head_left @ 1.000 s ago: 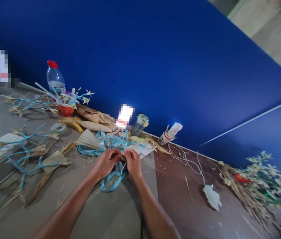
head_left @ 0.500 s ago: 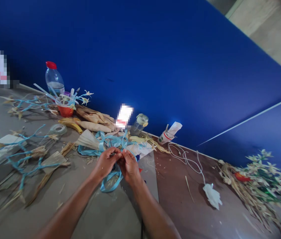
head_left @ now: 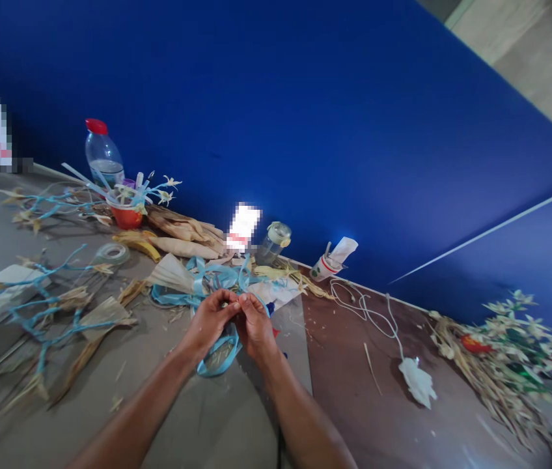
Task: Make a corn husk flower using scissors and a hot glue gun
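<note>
My left hand (head_left: 212, 319) and my right hand (head_left: 255, 324) meet at the fingertips over the table, both pinched closed. Whatever is between the fingers is too small and covered to make out. Light blue ribbon (head_left: 218, 372) hangs in a loop just below the hands, and a strand curves past the right fingers. More blue ribbon (head_left: 171, 296) is heaped behind them. Beside that heap, left of my hands, rests a pale dried husk piece (head_left: 172, 273). Partly behind my right hand is a white sheet (head_left: 283, 291).
On the left lie blue-wrapped branches (head_left: 54, 339) with dried husk flowers and a tape roll (head_left: 112, 253). A red tub (head_left: 127, 216), a bottle (head_left: 104, 156), a jar (head_left: 275, 242) and a white cup (head_left: 325, 267) line the blue partition. A white cable (head_left: 378, 326) and flower bundle (head_left: 515, 365) are right.
The hands stay pinched together in nearly the same place, with only slight finger movement. The view has shifted very slightly.
</note>
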Demonstrator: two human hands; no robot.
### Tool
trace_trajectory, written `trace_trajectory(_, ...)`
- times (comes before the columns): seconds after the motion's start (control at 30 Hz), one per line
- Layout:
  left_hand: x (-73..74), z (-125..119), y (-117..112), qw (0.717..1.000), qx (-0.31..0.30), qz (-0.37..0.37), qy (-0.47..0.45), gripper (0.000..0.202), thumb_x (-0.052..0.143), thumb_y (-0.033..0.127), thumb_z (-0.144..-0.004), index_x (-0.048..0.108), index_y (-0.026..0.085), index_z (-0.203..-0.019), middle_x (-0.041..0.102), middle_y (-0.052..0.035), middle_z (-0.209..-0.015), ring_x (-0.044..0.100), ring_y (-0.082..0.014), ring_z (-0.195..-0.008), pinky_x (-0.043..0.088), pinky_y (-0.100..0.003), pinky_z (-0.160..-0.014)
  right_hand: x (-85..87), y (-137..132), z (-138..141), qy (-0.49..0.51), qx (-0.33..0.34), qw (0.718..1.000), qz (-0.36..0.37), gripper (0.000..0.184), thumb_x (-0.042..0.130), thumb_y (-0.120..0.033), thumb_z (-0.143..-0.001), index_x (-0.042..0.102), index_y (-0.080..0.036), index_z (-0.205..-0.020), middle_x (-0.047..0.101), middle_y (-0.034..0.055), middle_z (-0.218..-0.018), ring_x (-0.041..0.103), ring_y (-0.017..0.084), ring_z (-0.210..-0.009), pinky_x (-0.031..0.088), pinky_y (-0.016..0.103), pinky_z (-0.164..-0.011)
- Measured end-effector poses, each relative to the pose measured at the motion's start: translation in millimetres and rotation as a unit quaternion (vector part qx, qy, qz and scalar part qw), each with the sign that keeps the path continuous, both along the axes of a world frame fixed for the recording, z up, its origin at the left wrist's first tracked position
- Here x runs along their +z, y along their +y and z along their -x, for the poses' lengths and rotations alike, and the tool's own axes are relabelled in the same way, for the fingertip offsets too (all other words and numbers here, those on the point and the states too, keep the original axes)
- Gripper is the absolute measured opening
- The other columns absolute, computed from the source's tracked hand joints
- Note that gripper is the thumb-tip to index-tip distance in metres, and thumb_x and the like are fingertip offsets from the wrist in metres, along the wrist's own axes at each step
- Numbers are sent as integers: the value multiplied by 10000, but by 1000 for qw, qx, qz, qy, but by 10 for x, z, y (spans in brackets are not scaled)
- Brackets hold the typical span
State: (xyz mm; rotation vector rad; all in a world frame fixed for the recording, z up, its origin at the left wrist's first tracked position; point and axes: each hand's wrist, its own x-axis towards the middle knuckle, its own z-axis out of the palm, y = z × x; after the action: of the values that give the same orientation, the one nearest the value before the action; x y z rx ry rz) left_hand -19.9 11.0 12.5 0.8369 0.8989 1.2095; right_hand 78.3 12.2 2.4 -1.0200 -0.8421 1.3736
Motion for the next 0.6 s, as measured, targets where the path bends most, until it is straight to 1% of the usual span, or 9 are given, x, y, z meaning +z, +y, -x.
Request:
trace_trajectory(0.1, 15, -6, -10, 998, -7, 31, -46, 344, 792, 365, -550, 570, 146, -693, 511, 59, -584, 422, -65, -505, 312, -194, -479, -5, -5, 2, -6, -1, 1000, -3, 401, 660, -473, -637, 359, -224, -546, 410, -35, -532, 392, 122, -521, 397, 268, -540)
trace_trajectory(0.23, 42, 8, -25, 994, -14, 59, -89, 367, 814, 354, -532, 552, 148, -685, 517, 59, -564, 442, -62, -499, 327, -188, -487, 0, -27, 20, -3, 11, 1000, -9, 399, 667, -462, -653, 377, -215, -536, 375, -49, -523, 357, 105, -503, 371, 255, -522)
trace_trajectory(0.33, 69, 30, -34, 993, -31, 47, -106, 360, 803, 357, -561, 531, 156, -686, 562, 35, -594, 494, -83, -539, 354, -198, -510, 14, -18, -7, -16, 21, 1000, -10, 430, 630, -489, -706, 388, -206, -490, 346, -51, -498, 334, 101, -490, 356, 255, -521)
trace_trajectory(0.43, 78, 59, -21, 994, -29, 29, -98, 332, 768, 360, -618, 518, 163, -711, 612, 9, -681, 487, -78, -520, 322, -200, -472, 62, 30, -103, -9, -7, 1000, -18, 473, 561, -538, -762, 408, -202, -467, 357, -44, -485, 344, 102, -482, 353, 254, -514)
trace_trajectory(0.5, 65, 73, -3, 996, -21, 25, -82, 319, 748, 359, -649, 508, 164, -726, 608, 15, -661, 421, -53, -453, 264, -195, -431, 113, 66, -185, 3, -22, 999, -27, 428, 597, -526, -742, 459, -197, -505, 383, -45, -510, 345, 95, -477, 336, 240, -488)
trace_trajectory(0.6, 36, 78, 18, 997, -28, 14, -71, 361, 763, 351, -639, 496, 171, -803, 593, 32, -582, 361, -41, -404, 216, -188, -411, 191, 83, -265, -9, -15, 999, -32, 292, 702, -423, -672, 555, -184, -592, 434, -46, -542, 375, 84, -495, 334, 219, -490)
